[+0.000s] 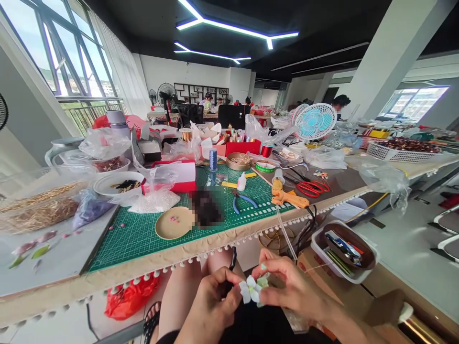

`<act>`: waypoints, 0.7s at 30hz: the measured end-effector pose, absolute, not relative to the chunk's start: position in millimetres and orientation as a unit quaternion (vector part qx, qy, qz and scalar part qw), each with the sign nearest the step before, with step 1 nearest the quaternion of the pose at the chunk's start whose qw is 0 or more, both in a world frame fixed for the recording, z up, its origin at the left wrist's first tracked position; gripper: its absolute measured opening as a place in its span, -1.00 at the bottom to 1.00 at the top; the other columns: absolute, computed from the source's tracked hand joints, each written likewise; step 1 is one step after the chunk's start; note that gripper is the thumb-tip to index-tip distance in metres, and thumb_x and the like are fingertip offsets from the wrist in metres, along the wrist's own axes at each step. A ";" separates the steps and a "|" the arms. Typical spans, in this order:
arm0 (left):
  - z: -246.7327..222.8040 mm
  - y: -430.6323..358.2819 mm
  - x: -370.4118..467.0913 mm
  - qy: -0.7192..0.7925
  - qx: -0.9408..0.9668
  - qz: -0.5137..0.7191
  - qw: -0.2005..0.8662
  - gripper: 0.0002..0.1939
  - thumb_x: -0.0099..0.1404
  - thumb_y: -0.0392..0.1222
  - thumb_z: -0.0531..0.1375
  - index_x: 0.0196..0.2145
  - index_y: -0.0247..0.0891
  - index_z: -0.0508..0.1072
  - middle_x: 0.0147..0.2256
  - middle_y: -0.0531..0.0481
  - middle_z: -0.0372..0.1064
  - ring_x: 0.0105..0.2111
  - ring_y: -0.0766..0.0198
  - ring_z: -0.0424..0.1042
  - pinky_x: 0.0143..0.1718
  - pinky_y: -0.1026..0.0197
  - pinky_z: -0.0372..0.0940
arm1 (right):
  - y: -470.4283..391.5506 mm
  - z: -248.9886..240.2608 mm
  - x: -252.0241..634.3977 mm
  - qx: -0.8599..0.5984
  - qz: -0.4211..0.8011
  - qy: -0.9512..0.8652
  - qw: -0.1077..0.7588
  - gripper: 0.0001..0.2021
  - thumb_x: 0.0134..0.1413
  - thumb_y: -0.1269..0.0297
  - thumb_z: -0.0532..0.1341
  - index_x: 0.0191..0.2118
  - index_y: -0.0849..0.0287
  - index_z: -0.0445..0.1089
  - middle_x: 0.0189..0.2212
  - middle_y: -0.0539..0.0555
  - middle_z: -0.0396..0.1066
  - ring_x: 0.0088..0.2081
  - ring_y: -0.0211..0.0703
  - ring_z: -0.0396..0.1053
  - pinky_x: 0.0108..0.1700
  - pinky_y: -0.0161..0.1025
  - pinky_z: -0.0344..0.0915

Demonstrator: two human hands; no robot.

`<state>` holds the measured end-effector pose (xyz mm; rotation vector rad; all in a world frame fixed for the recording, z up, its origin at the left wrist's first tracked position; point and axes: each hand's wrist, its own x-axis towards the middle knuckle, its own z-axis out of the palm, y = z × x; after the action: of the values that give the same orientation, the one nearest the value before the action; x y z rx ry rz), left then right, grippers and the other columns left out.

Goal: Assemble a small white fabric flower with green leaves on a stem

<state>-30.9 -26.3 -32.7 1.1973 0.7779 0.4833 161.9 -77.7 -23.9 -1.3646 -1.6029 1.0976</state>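
Both of my hands work low over my lap, below the table's fringed edge. My left hand (211,301) and my right hand (287,284) pinch a small white flower (251,289) with pale green leaves between their fingertips. A thin clear thread runs up from the flower toward the table. On the green cutting mat (143,234) above lie blue-handled pliers (242,200), a yellow glue gun (287,196), a round wooden dish (174,222) and a spool of blue thread (213,160).
Red scissors (311,187) lie right of the mat. Bags of straw and beads (39,210) crowd the left side. A small fan (315,122) stands at the back right. A plastic tub of tools (344,248) sits on a box beside my right knee. People sit far off.
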 end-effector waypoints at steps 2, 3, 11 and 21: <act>-31.5 -25.6 -30.5 0.361 0.531 0.219 0.735 -0.42 -0.05 0.34 0.25 -0.41 -0.28 0.32 -0.67 0.26 -0.01 -0.70 0.52 -0.13 -0.69 0.33 -0.20 | -80.0 -25.3 158.1 -0.567 0.399 -0.622 0.364 -0.62 -0.02 -0.10 0.25 -0.27 0.12 0.52 -0.37 -0.02 0.11 -0.28 -0.18 0.20 -0.18 -0.22 0.14; -30.5 -25.5 -31.5 0.364 0.527 0.216 0.737 -0.42 -0.05 0.34 0.26 -0.40 -0.29 0.33 -0.68 0.25 0.01 -0.70 0.52 -0.12 -0.69 0.34 -0.19 | -80.4 -25.5 157.3 -0.572 0.394 -0.623 0.360 -0.65 0.01 -0.06 0.24 -0.27 0.11 0.52 -0.37 -0.02 0.11 -0.27 -0.18 0.20 -0.16 -0.21 0.14; -17.9 -31.1 -36.6 0.370 0.593 0.224 0.679 -0.33 -0.13 -0.29 0.36 0.01 -0.38 0.39 -0.33 0.00 0.35 -0.31 0.26 0.31 -0.32 0.30 0.20 | -79.1 -25.0 152.4 -0.575 0.538 -0.446 0.426 -0.55 -0.27 -0.15 0.37 -0.38 0.17 0.54 -0.37 0.04 0.19 -0.20 -0.07 0.21 -0.05 -0.07 0.13; -24.2 -32.8 -26.7 0.404 0.517 0.301 0.692 -0.59 -0.04 0.10 0.31 -0.40 -0.35 0.54 -0.65 0.07 0.33 -0.66 0.39 0.09 -0.59 0.28 -0.03 | -81.1 -32.7 153.5 -0.567 0.575 -0.288 0.515 -0.56 -0.60 0.01 0.53 -0.47 0.12 0.53 -0.37 0.04 0.48 -0.22 -0.08 0.34 -0.07 -0.11 0.18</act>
<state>-26.7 -32.8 -24.2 1.1562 0.9034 0.6728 153.5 -81.1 -32.7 -1.3616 -0.6927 1.3824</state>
